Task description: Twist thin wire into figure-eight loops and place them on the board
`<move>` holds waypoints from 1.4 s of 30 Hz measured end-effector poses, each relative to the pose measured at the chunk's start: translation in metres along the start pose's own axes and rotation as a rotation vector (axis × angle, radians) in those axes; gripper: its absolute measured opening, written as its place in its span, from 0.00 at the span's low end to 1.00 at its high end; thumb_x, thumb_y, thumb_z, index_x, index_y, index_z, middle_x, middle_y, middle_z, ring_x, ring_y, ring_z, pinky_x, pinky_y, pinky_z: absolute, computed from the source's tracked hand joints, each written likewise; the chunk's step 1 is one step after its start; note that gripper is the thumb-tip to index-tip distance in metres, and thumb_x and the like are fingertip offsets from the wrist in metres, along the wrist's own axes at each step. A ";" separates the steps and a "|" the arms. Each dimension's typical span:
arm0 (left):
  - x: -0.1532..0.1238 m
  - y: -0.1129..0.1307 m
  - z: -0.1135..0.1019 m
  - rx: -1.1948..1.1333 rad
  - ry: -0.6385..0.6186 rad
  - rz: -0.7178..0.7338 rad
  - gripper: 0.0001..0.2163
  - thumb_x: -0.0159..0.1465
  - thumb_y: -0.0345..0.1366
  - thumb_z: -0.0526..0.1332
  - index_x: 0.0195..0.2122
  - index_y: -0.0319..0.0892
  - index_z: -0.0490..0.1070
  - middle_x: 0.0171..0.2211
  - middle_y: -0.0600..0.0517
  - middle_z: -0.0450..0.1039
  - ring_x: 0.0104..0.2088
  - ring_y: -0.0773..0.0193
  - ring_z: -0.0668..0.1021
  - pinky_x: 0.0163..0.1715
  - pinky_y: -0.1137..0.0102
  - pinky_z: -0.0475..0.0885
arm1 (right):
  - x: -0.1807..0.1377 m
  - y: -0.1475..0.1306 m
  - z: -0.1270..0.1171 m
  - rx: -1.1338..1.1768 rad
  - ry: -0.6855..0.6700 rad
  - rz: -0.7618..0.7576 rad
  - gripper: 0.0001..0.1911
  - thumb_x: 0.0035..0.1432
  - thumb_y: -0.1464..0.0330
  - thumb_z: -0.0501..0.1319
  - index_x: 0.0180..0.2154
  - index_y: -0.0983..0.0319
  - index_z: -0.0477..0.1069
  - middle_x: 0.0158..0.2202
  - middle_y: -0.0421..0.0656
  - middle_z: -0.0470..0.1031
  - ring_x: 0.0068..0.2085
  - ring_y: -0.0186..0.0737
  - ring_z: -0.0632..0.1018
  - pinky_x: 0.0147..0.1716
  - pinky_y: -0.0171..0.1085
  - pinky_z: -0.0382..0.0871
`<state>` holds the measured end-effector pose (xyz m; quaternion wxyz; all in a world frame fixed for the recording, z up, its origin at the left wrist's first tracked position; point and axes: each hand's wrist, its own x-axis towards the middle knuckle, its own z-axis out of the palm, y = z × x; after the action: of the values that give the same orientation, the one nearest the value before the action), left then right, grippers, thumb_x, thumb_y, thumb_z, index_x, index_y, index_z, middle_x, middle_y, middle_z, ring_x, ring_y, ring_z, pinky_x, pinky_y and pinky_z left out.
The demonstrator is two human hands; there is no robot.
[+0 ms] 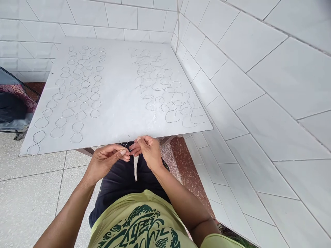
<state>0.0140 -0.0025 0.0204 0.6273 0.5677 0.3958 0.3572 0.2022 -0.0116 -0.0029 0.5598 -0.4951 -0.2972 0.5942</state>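
Grey wire (127, 142), thin and bent, sits between two hands, just by near edge of table (119, 86). Left hand (108, 160): thumb and finger together on wire, maybe to keep it still. Right hand (148, 151): fingers curled close by; cannot tell if grip is on wire. Figure-eight loops (37, 142) left, open curvy wires (161, 90) right, likely apart so kinds don't mix.

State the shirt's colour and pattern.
The shirt is yellow-green with a dark green print, seen best in the head view.
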 end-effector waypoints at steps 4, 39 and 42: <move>0.003 0.000 -0.002 -0.191 0.011 -0.060 0.07 0.65 0.38 0.72 0.39 0.40 0.84 0.33 0.46 0.84 0.32 0.58 0.85 0.35 0.64 0.83 | -0.004 -0.002 -0.008 0.049 -0.132 -0.016 0.20 0.64 0.50 0.65 0.40 0.62 0.75 0.33 0.46 0.85 0.27 0.40 0.84 0.22 0.33 0.77; -0.006 -0.009 0.017 -0.422 0.032 -0.113 0.08 0.64 0.38 0.72 0.36 0.37 0.82 0.33 0.46 0.83 0.32 0.59 0.85 0.38 0.63 0.84 | -0.024 0.015 -0.012 0.190 -0.302 -0.011 0.13 0.62 0.58 0.71 0.43 0.58 0.83 0.44 0.45 0.84 0.45 0.43 0.82 0.44 0.41 0.79; -0.006 -0.008 0.020 -0.398 0.053 -0.138 0.09 0.64 0.39 0.73 0.36 0.37 0.82 0.34 0.45 0.83 0.33 0.58 0.85 0.38 0.63 0.83 | -0.024 0.018 -0.014 0.118 -0.311 -0.012 0.13 0.61 0.57 0.71 0.44 0.57 0.84 0.44 0.44 0.84 0.46 0.43 0.81 0.49 0.43 0.77</move>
<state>0.0297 -0.0178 0.0143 0.7393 0.3945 0.3716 0.3996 0.2054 -0.0412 -0.0178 0.5388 -0.3615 -0.3478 0.6768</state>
